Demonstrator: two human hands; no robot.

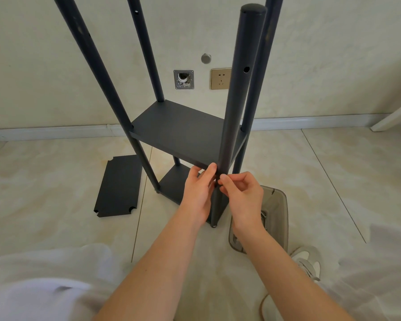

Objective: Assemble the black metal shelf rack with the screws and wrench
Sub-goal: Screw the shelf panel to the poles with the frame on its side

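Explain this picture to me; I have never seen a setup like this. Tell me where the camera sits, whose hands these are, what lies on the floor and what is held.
No machine here: a person is building a black shelf rack by hand. The one camera is worn on the head and looks down, so the arms enter from the bottom. The rack stands on the tiled floor, with a middle shelf and a lower shelf set between its posts. The left hand grips the near post where the middle shelf meets it. The right hand pinches a small dark part against that post; whether it is a screw I cannot tell. On the floor lie a loose shelf panel and a clear plastic box.
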